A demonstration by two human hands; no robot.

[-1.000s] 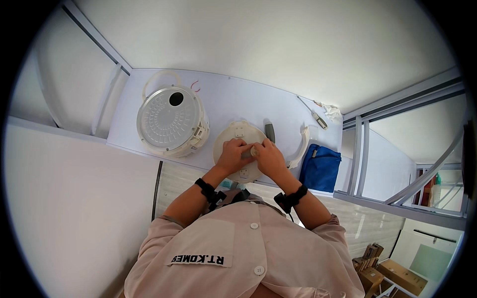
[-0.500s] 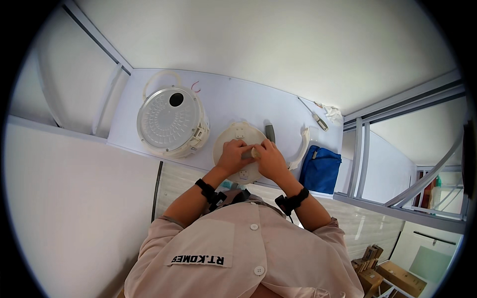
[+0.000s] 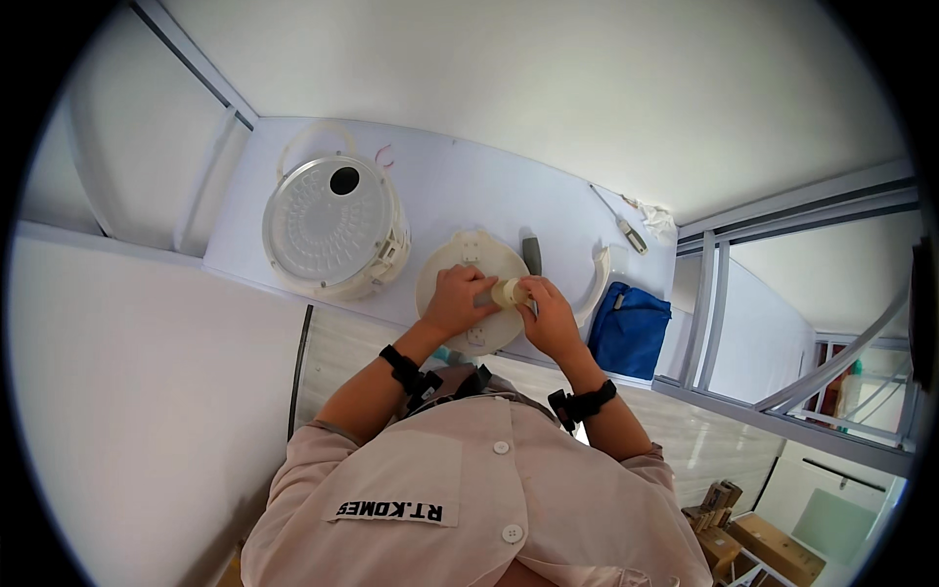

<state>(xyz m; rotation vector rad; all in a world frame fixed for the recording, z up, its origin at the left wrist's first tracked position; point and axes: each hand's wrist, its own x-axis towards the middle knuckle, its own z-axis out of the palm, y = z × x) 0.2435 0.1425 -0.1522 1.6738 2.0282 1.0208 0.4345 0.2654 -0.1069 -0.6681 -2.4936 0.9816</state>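
Observation:
In front of me a round off-white plastic lid [image 3: 428, 293] lies on the table, two small bracket plates showing on it. Over it, between my hands, is a small cream roll of tape [image 3: 508, 293], seen partly from its end. My left hand [image 3: 458, 298] is closed around its left side, with a greyish patch by the fingertips. The fingers of my right hand [image 3: 550, 313] pinch its right side. Just beyond the right hand lies a grey tool handle [image 3: 530, 255]; its other end is hidden. A curved white plastic handle [image 3: 596, 286] rests farther right.
A round white appliance body [image 3: 328, 230] with a silvery plate and black hole stands at the left, a pink wire [image 3: 384, 157] behind it. On the right are a blue cloth pouch [image 3: 631, 331], a screwdriver [image 3: 631, 237] and crumpled white plastic [image 3: 653, 219]. A wall closes the back.
My right hand has shifted right and its fingers have opened apart a little, so more of the tape roll shows. The left hand keeps its hold. The whole view has shifted slightly.

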